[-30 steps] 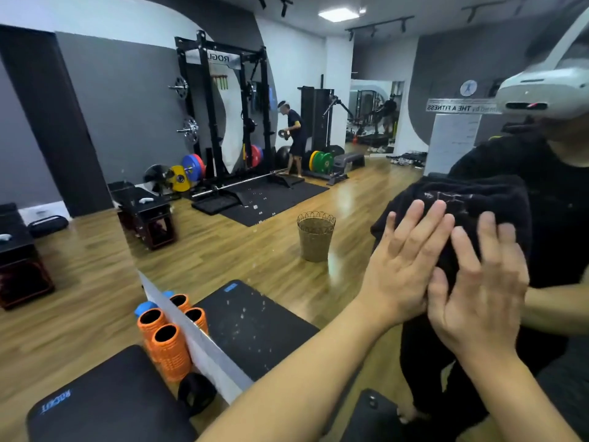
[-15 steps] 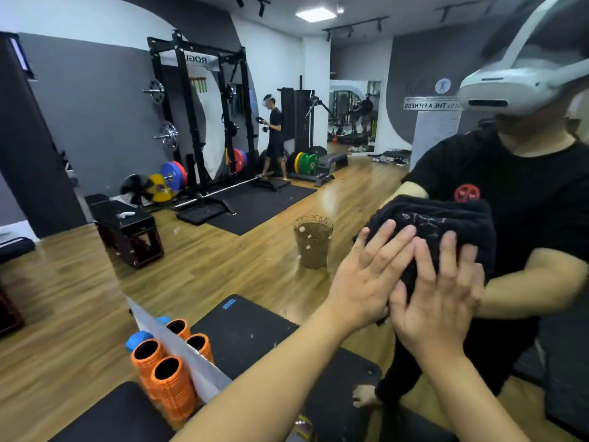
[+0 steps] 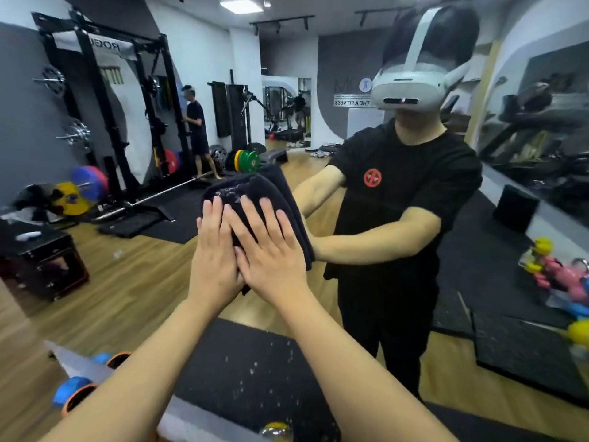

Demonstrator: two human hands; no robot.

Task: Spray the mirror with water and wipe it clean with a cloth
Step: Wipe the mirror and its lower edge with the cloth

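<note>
Wiping is the step in hand: both hands press a folded dark cloth (image 3: 255, 189) flat against the mirror (image 3: 127, 282), fingers straight. The left hand (image 3: 214, 250) and right hand (image 3: 271, 253) lie side by side, overlapping at the thumbs, neither curled around the fabric. Droplets speckle the glass near its lower edge (image 3: 255, 371), so the next move, as I judge it, calls for dragging the cloth down across them with even pressure. Reflected lettering reads reversed: "ROGU" on the rack (image 3: 119, 46) and "THE A FITNESS" on a wall sign (image 3: 352, 103)
</note>
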